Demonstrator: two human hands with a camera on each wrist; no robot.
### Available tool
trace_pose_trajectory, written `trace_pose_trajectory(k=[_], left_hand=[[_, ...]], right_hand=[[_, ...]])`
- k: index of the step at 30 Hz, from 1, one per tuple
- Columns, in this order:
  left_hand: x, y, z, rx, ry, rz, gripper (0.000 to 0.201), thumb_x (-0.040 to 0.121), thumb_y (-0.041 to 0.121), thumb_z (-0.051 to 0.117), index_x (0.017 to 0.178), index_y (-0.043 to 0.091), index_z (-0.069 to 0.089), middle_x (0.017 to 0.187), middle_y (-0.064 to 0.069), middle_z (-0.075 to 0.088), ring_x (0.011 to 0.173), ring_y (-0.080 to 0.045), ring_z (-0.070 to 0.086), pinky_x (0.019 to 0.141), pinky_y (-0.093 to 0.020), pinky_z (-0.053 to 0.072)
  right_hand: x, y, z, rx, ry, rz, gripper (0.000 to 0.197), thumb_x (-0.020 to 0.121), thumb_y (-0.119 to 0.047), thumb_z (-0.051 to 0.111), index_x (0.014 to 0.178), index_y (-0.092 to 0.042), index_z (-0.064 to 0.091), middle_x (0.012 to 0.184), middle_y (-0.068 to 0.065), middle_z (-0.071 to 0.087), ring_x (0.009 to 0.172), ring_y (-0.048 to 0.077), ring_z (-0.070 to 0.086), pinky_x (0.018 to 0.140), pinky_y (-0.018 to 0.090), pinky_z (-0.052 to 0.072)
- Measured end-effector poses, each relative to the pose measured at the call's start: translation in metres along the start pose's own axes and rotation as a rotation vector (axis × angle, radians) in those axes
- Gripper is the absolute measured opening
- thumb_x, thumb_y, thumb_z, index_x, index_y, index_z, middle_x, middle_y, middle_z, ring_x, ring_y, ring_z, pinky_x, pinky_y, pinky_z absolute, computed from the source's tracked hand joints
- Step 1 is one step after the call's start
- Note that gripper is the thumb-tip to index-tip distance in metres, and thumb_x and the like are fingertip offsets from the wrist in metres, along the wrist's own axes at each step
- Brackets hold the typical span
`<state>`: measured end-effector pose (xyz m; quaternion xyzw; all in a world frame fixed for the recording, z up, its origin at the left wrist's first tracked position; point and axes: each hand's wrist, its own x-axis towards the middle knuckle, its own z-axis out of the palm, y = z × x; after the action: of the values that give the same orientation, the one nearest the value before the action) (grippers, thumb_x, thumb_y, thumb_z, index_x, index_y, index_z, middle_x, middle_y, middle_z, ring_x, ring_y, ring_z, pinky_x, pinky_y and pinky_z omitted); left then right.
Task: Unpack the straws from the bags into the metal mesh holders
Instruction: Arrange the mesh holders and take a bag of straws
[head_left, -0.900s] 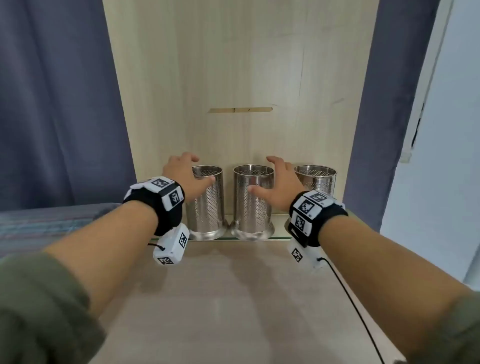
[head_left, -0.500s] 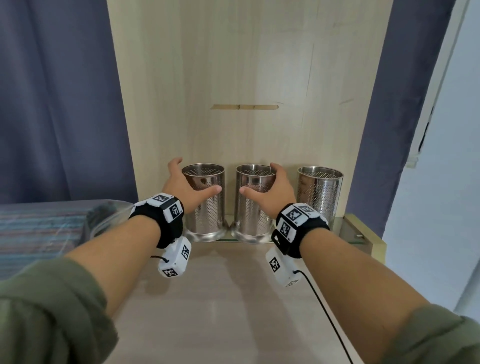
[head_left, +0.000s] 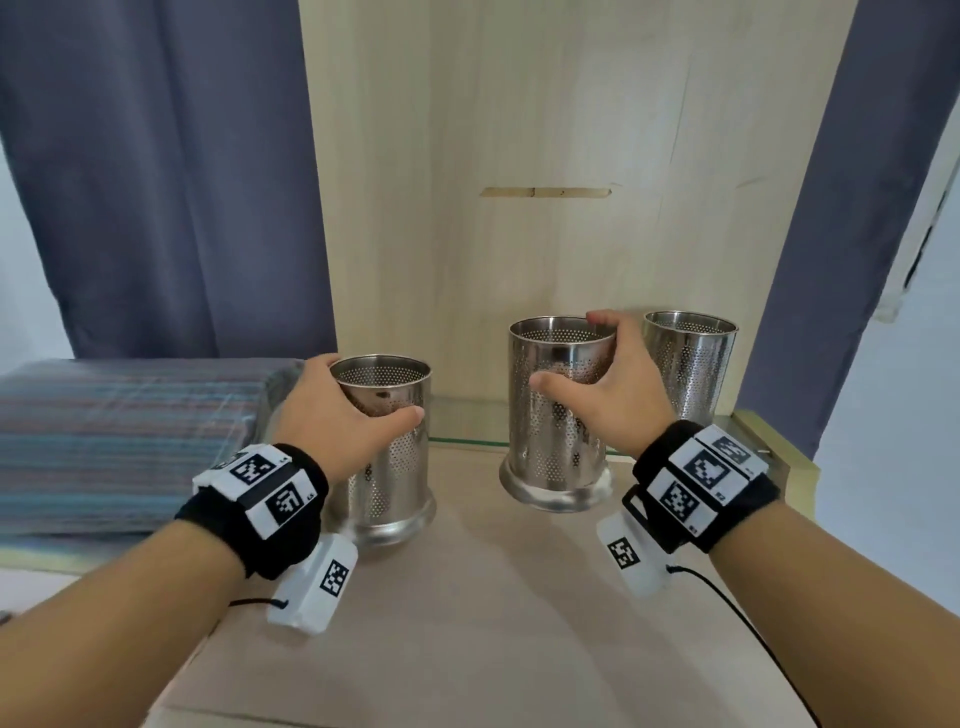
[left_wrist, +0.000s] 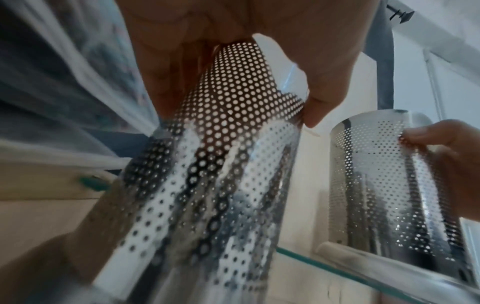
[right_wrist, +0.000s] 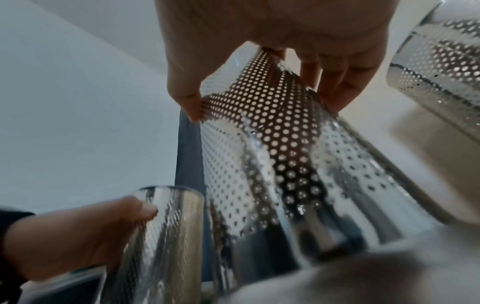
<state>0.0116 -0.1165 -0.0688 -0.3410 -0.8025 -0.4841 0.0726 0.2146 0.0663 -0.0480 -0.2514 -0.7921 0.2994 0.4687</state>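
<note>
Three perforated metal holders stand before me. My left hand (head_left: 343, 415) grips the left holder (head_left: 384, 457), which sits on the wooden table nearer to me; the left wrist view shows fingers and thumb wrapped round its upper wall (left_wrist: 233, 127). My right hand (head_left: 613, 389) grips the middle holder (head_left: 558, 415) near its rim, tilted slightly and close to the glass shelf's edge; the same holder (right_wrist: 280, 156) fills the right wrist view. The third holder (head_left: 693, 374) stands untouched at the back right. All look empty. A clear bag of straws (head_left: 119, 441) lies at the left.
A wooden panel (head_left: 545, 156) rises right behind the holders, flanked by blue curtains (head_left: 156, 182). A glass shelf (head_left: 467, 421) runs along the panel's foot. The wooden table (head_left: 493, 623) stretches toward me. Cables trail from both wrist cameras.
Both hands have closed round the left and middle holders and drawn them toward me, the left one farthest. The right holder has stayed in place.
</note>
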Motion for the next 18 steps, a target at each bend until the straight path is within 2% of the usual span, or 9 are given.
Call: trace_pose_trajectory(k=[4, 5, 8, 10, 13, 15, 18], left_hand=[[-0.006, -0.019, 0.003, 0.038, -0.030, -0.052, 0.094, 0.054, 0.048, 0.089, 0.130, 0.016, 0.044, 0.107, 0.008, 0.052, 0.103, -0.016, 0.057, 0.088, -0.028, 0.047], [-0.005, -0.023, 0.004, 0.036, -0.037, -0.067, 0.095, 0.050, 0.049, 0.089, 0.129, 0.016, 0.047, 0.108, 0.009, 0.055, 0.105, -0.017, 0.059, 0.087, -0.029, 0.049], [-0.002, -0.039, 0.010, 0.027, -0.057, -0.100, 0.093, 0.037, 0.055, 0.086, 0.117, 0.018, 0.057, 0.105, 0.003, 0.065, 0.096, -0.018, 0.064, 0.079, -0.031, 0.053], [-0.002, -0.043, 0.013, -0.018, -0.045, -0.141, 0.091, 0.043, 0.045, 0.092, 0.119, 0.013, 0.053, 0.109, -0.001, 0.063, 0.097, -0.019, 0.061, 0.082, -0.033, 0.053], [-0.004, -0.045, 0.016, -0.052, -0.012, -0.163, 0.090, 0.055, 0.030, 0.094, 0.126, 0.008, 0.043, 0.111, -0.001, 0.054, 0.097, -0.018, 0.053, 0.085, -0.029, 0.046], [-0.001, -0.051, 0.020, -0.072, -0.013, -0.163, 0.093, 0.055, 0.031, 0.094, 0.128, 0.008, 0.041, 0.117, -0.005, 0.055, 0.104, -0.021, 0.055, 0.088, -0.031, 0.046], [0.003, -0.060, 0.025, -0.095, -0.031, -0.180, 0.095, 0.053, 0.034, 0.095, 0.128, 0.010, 0.041, 0.118, -0.003, 0.057, 0.104, -0.021, 0.056, 0.089, -0.032, 0.046]], right_hand=[[-0.018, -0.006, 0.001, 0.026, -0.059, 0.022, 0.087, 0.064, -0.036, 0.091, 0.134, -0.022, 0.041, 0.116, -0.008, 0.057, 0.104, 0.005, 0.058, 0.079, 0.012, 0.042], [-0.022, -0.007, 0.001, 0.032, -0.071, 0.027, 0.087, 0.063, -0.036, 0.091, 0.133, -0.023, 0.041, 0.115, -0.010, 0.057, 0.103, 0.002, 0.057, 0.079, 0.011, 0.042], [-0.035, -0.009, 0.002, 0.054, -0.090, 0.041, 0.083, 0.062, -0.033, 0.092, 0.127, -0.027, 0.041, 0.111, -0.016, 0.058, 0.099, -0.004, 0.057, 0.073, 0.006, 0.043], [-0.042, -0.008, 0.003, 0.071, -0.098, 0.053, 0.082, 0.062, -0.033, 0.093, 0.124, -0.030, 0.041, 0.110, -0.017, 0.058, 0.100, -0.002, 0.059, 0.076, 0.008, 0.044], [-0.052, -0.006, 0.004, 0.092, -0.121, 0.062, 0.090, 0.053, -0.045, 0.092, 0.126, -0.030, 0.041, 0.113, -0.013, 0.061, 0.102, 0.004, 0.062, 0.086, 0.020, 0.049], [-0.057, -0.006, 0.005, 0.097, -0.136, 0.066, 0.094, 0.052, -0.044, 0.093, 0.129, -0.026, 0.042, 0.113, -0.014, 0.061, 0.102, 0.003, 0.062, 0.085, 0.018, 0.049], [-0.063, -0.004, 0.007, 0.109, -0.156, 0.077, 0.088, 0.060, -0.028, 0.094, 0.131, -0.023, 0.041, 0.113, -0.014, 0.059, 0.104, 0.004, 0.061, 0.082, 0.012, 0.047]])
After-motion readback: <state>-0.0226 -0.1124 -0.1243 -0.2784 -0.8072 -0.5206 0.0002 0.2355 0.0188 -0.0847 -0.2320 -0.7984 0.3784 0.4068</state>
